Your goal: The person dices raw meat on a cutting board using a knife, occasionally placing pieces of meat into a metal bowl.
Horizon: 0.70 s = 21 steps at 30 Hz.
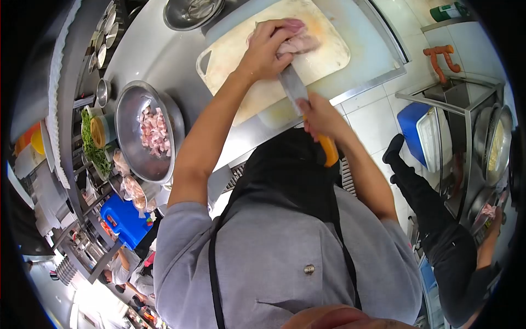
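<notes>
On a white cutting board (235, 66) lies a piece of raw pale-pink meat (300, 44). My left hand (266, 52) presses down on it, with the fingers curled over its near side. In my right hand (324, 118) is a kitchen knife (293, 88) with a yellow handle. Its blade points away from me, and the tip end reaches the meat right beside my left thumb. Whether the edge is in the meat cannot be made out. To the left, a large metal bowl (127, 120) holds a heap of diced raw meat (155, 131).
Another metal bowl (174, 16) stands behind the board. Bagged food (133, 189), leafy greens (93, 145) and a blue jug (127, 219) are at left. On the right are a metal rack (466, 104), a blue-and-white cooler (416, 129) and a co-worker in black (452, 247).
</notes>
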{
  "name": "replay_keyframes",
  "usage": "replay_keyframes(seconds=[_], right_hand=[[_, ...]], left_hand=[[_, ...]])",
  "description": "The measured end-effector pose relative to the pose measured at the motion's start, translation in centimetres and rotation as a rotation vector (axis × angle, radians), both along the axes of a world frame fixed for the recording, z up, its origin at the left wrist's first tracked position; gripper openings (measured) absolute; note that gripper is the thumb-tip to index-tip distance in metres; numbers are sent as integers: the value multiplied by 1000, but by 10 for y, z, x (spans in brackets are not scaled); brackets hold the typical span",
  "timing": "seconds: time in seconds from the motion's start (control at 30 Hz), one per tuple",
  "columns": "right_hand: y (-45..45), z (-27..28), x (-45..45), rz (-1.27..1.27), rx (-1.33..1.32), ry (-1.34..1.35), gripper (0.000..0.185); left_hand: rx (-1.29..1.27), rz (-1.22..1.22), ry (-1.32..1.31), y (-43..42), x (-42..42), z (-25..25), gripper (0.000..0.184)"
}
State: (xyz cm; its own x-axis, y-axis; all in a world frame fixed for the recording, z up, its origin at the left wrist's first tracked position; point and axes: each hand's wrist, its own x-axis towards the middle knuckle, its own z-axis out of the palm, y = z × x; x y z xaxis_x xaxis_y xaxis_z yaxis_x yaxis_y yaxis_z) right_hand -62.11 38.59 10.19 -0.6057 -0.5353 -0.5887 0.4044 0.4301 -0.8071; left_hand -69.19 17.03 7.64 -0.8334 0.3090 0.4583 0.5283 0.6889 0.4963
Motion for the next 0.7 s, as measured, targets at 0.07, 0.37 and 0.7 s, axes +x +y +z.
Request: replay_keyframes(seconds=[0.07,0.37,0.7], right_hand=[[-9,3,-28,48,62,10,27],[14,13,-44,167,47,11,30],[26,9,-51,233,-4,14,30]], left_hand=[[15,-54,-1,2,-1,6,46],[-17,-8,-60,14,-8,10,39],[-112,34,-207,27,-9,5,40]])
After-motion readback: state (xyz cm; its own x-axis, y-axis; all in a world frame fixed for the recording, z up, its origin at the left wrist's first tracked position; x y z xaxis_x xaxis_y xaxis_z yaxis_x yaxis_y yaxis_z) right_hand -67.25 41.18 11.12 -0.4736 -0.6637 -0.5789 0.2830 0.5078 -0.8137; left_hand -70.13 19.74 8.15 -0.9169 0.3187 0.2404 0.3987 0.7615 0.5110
